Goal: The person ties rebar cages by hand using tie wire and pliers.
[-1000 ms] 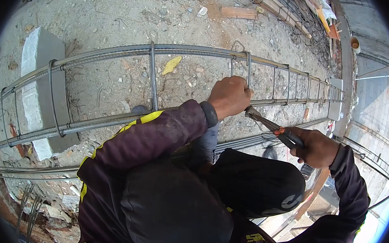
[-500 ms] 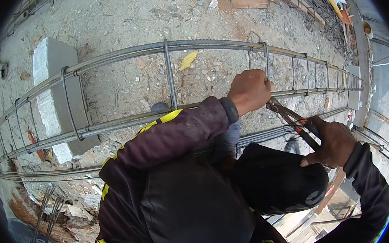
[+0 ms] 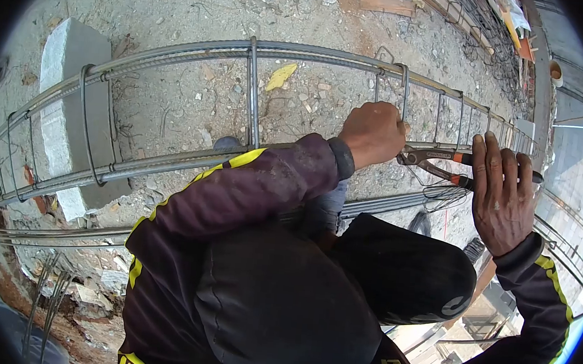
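My left hand (image 3: pixel 374 135) is closed in a fist on the rebar cage (image 3: pixel 356 58), where a stirrup (image 3: pixel 405 92) meets the near long bars. What lies inside the fist is hidden. My right hand (image 3: pixel 506 199) is on the orange-and-black handles of pincers (image 3: pixel 434 154), its fingers straight and laid across them. The handles are spread apart. The pincers' head is right beside my left fist, at the near bars; the exact bite cannot be seen. Thin dark tie wire (image 3: pixel 445 192) loops just below the pincers.
A concrete block (image 3: pixel 78 114) sits under the cage on the left. More long bars (image 3: pixel 389 205) run beside my knee (image 3: pixel 414 270). A yellow leaf (image 3: pixel 281 76) and rubble lie on the rough ground. Planks (image 3: pixel 455 17) and scrap are at the upper right. Upright rebar ends (image 3: pixel 49 296) stand lower left.
My right hand has moved up and turned, its fingers straightening over the handles. The pincers have swung to nearly level. My left fist stays at the same stirrup.
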Tool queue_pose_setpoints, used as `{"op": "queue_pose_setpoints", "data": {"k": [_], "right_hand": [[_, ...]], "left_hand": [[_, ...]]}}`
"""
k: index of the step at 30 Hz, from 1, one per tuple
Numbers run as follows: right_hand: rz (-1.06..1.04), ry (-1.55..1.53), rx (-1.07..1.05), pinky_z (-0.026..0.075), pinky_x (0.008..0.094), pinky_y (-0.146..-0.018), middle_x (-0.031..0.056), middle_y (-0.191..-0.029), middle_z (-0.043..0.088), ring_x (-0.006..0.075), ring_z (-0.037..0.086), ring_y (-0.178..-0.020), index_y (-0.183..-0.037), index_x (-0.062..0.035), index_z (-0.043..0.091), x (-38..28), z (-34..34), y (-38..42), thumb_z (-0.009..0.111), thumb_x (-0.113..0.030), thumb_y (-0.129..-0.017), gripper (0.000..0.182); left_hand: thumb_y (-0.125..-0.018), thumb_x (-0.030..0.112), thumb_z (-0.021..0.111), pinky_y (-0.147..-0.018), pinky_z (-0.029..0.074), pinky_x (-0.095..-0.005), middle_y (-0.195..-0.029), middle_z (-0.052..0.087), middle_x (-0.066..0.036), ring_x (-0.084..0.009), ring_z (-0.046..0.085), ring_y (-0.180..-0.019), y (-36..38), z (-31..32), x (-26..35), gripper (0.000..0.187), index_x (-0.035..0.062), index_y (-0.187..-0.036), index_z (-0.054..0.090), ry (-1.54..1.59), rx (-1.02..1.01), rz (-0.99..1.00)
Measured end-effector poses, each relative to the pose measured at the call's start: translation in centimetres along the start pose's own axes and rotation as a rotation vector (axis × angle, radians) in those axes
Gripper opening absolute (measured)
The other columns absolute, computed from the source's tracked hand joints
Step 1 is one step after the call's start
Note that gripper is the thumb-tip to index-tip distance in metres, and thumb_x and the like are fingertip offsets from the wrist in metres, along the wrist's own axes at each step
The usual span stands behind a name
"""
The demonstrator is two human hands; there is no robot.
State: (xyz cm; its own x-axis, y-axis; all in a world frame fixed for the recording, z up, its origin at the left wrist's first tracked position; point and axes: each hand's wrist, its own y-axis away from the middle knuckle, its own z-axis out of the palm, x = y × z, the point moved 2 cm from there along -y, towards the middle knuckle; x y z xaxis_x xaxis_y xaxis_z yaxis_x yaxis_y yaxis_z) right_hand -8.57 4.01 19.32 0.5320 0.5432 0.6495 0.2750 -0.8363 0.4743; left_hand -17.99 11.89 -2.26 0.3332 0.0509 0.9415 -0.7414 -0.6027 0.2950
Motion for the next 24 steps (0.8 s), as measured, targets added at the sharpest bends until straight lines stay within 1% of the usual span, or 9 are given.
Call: {"op": "queue_pose_setpoints", "data": {"k": [3, 4, 7, 10, 13, 16, 20, 21, 24], "right_hand": [[-0.086, 0.049, -0.025, 0.047, 0.0395, -0.089, 0.0164, -0.106, 0.062, 0.0250, 0.059, -0.093, -0.129, 0.0089, 0.055, 1.9, 2.5, -1.8, 0.055, -0.011, -0.087, 0.047], [-0.124, 0.007, -0.047, 0.047, 0.0353, -0.083, 0.0117, -0.092, 0.061, 0.0227, 0.059, -0.087, -0.120, 0.0074, 0.059, 2.7, 2.9, -2.8, 0.058, -0.014, -0.086, 0.041], [-0.250, -0.021, -0.011, 0.047, 0.0336, -0.079, 0.0065, -0.079, 0.062, 0.0213, 0.062, -0.081, -0.094, -0.0018, 0.062, 4.6, 4.0, -6.4, 0.066, -0.025, -0.082, 0.026], [-0.368, -0.111, -0.012, 0.049, 0.0337, -0.080, 0.0057, -0.079, 0.064, 0.0213, 0.065, -0.083, -0.089, -0.0069, 0.064, 6.1, 5.4, -9.9, 0.069, -0.036, -0.079, 0.031], [-0.460, -0.130, 0.038, 0.052, 0.0354, -0.079, 0.0039, -0.075, 0.064, 0.0216, 0.067, -0.082, -0.084, -0.0102, 0.066, 6.8, 7.0, -12.6, 0.071, -0.033, -0.076, 0.025], [-0.514, -0.120, -0.001, 0.053, 0.0350, -0.079, 0.0042, -0.075, 0.064, 0.0217, 0.067, -0.082, -0.083, -0.0106, 0.066, 6.9, 8.0, -13.6, 0.071, -0.029, -0.077, 0.020], [-0.464, -0.165, 0.012, 0.053, 0.0350, -0.080, 0.0038, -0.077, 0.065, 0.0220, 0.067, -0.082, -0.084, -0.0101, 0.066, 7.0, 8.2, -12.2, 0.070, -0.026, -0.077, 0.018], [-0.413, -0.181, -0.028, 0.050, 0.0351, -0.087, 0.0035, -0.079, 0.063, 0.0201, 0.063, -0.088, -0.093, -0.0094, 0.067, 6.9, 7.5, -11.5, 0.068, -0.023, -0.079, 0.020], [-0.353, -0.123, 0.278, 0.044, 0.0338, -0.091, 0.0019, -0.083, 0.059, 0.0177, 0.057, -0.095, -0.107, -0.0083, 0.067, 6.4, 5.7, -9.5, 0.065, -0.019, -0.080, 0.029]], "left_hand": [[-0.092, 0.033, 0.062, -0.080, 0.052, -0.0475, -0.087, 0.071, -0.023, -0.0393, 0.069, -0.086, 0.3, -0.2, 0.0, 0.037, -0.0021, -0.091, 0.073, 0.033, -0.013, -0.011], [-0.093, 0.033, 0.061, -0.079, 0.052, -0.0476, -0.086, 0.070, -0.023, -0.0395, 0.069, -0.085, 0.2, -0.2, 0.0, 0.037, -0.0022, -0.091, 0.073, 0.039, -0.016, -0.011], [-0.093, 0.035, 0.060, -0.078, 0.052, -0.0475, -0.084, 0.070, -0.023, -0.0394, 0.069, -0.084, 0.0, 0.0, -0.3, 0.039, -0.0023, -0.090, 0.073, 0.028, -0.002, -0.012], [-0.094, 0.036, 0.059, -0.077, 0.052, -0.0474, -0.081, 0.069, -0.023, -0.0388, 0.068, -0.083, 0.0, -0.2, -0.5, 0.041, -0.0019, -0.086, 0.072, 0.035, 0.012, -0.002], [-0.095, 0.037, 0.057, -0.076, 0.052, -0.0477, -0.079, 0.068, -0.023, -0.0391, 0.068, -0.082, -0.1, -0.6, -0.3, 0.043, -0.0018, -0.083, 0.071, 0.085, -0.029, -0.073], [-0.092, 0.034, 0.059, -0.078, 0.052, -0.0517, -0.086, 0.068, -0.026, -0.0444, 0.067, -0.085, -0.1, -1.1, 0.3, 0.040, -0.0022, -0.083, 0.071, 0.156, -0.067, -0.121], [-0.096, 0.037, 0.056, -0.078, 0.051, -0.0480, -0.084, 0.069, -0.023, -0.0405, 0.067, -0.085, -0.7, 0.4, -0.6, 0.041, 0.0004, -0.085, 0.071, 0.024, 0.009, -0.001], [-0.096, 0.037, 0.056, -0.079, 0.051, -0.0483, -0.086, 0.069, -0.023, -0.0407, 0.067, -0.086, -0.7, 0.4, -0.5, 0.040, 0.0007, -0.086, 0.072, 0.012, 0.005, -0.005], [-0.096, 0.036, 0.056, -0.081, 0.051, -0.0495, -0.090, 0.069, -0.023, -0.0413, 0.067, -0.089, -0.6, 0.3, -0.4, 0.039, 0.0012, -0.089, 0.072, 0.014, -0.016, -0.029]]}}
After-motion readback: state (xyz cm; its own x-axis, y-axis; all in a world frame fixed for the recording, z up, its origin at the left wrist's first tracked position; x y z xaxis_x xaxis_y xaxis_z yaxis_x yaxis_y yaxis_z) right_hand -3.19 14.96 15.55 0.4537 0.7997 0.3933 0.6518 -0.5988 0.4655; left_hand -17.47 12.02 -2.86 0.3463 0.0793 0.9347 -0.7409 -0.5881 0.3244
